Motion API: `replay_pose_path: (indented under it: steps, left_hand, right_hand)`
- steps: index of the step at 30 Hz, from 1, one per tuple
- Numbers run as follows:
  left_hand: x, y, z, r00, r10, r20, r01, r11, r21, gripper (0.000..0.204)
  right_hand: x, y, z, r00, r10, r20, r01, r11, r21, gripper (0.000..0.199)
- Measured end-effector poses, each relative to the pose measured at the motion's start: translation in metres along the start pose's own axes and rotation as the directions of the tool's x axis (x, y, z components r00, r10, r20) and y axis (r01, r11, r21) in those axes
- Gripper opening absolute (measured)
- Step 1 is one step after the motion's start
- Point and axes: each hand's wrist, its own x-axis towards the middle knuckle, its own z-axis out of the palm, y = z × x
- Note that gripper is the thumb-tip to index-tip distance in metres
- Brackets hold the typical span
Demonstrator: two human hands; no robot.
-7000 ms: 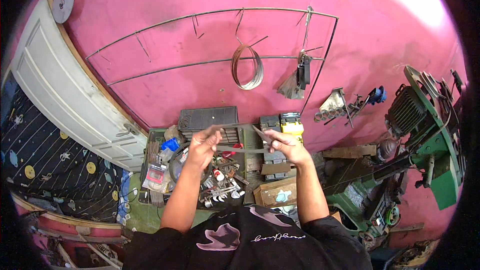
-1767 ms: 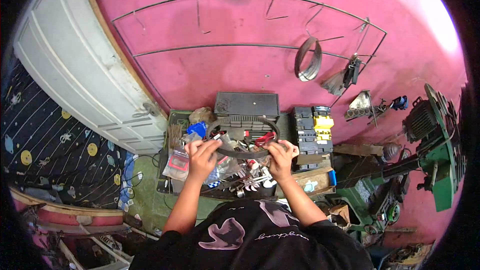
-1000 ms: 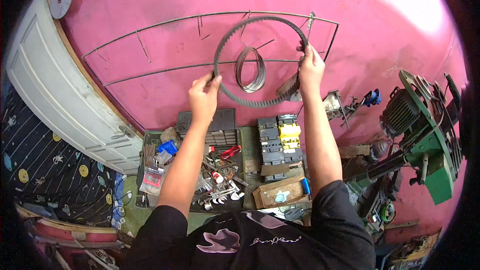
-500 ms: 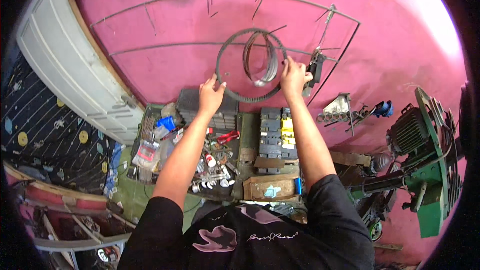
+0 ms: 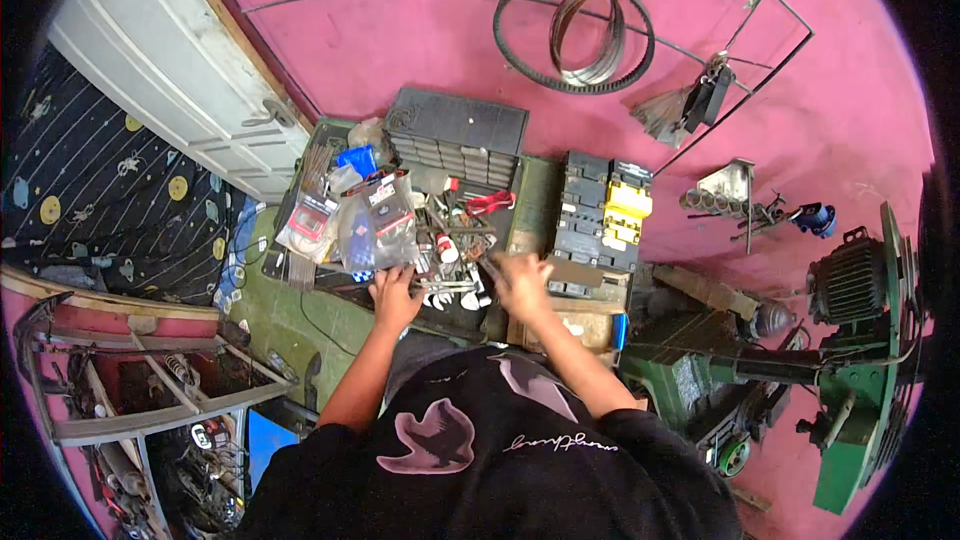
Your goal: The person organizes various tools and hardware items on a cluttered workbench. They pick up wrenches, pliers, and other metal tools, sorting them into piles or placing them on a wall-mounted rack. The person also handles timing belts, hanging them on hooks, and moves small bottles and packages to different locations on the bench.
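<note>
On bench: tool tray (image 5: 330,140) holding wrenches (image 5: 450,290), packets (image 5: 375,220).

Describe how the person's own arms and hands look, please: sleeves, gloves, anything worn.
Both forearms are bare, and the left hand and right hand wear no gloves. I can see no watch or rings. The sleeves are short and belong to a black T-shirt with a pale bird print and script lettering.

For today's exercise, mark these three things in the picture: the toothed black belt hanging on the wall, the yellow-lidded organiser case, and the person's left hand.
toothed black belt (image 5: 512,52): head view, on its left curve.
yellow-lidded organiser case (image 5: 625,202): head view, on the yellow lid.
left hand (image 5: 396,292): head view, on the back of the hand.
</note>
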Motion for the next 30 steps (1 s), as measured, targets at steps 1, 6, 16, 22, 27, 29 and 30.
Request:
replay_pose_path:
  steps: [1,6,16,22,27,29,30]
  left_hand:
    - [-0.013,-0.013,0.008,1.0,-0.021,-0.002,0.021,0.999,0.031,0.055]
    - [-0.025,-0.049,0.014,0.991,0.102,-0.083,-0.091,0.987,0.132,0.053]
    - [0.014,-0.115,0.0,0.89,0.456,0.001,-0.447,0.873,0.193,0.04]
    - [0.032,-0.13,-0.011,0.854,0.504,0.127,-0.518,0.848,0.113,0.039]
    - [0.062,-0.114,-0.018,0.861,0.488,0.144,-0.442,0.858,-0.263,0.05]
    - [0.071,-0.1,-0.009,0.86,0.388,0.331,-0.167,0.827,-0.537,0.046]
    - [0.072,-0.093,-0.004,0.831,0.346,0.435,0.002,0.781,-0.625,0.045]
  right_hand:
    - [-0.016,-0.003,0.019,0.989,-0.095,0.109,0.094,0.995,0.014,0.047]
    - [-0.008,-0.008,0.06,0.952,-0.076,0.297,0.126,0.98,-0.152,0.041]
    - [0.071,-0.065,0.125,0.956,0.291,0.044,-0.257,0.897,-0.36,0.057]
    - [0.059,-0.074,0.149,0.928,0.313,-0.202,-0.372,0.818,-0.439,0.051]
    - [0.037,-0.106,0.135,0.849,0.525,-0.064,-0.528,0.847,-0.056,0.042]
    - [0.024,-0.11,0.146,0.894,0.42,-0.155,-0.373,0.89,0.261,0.047]
    - [0.02,-0.108,0.163,0.865,0.494,-0.084,-0.37,0.743,0.557,0.048]
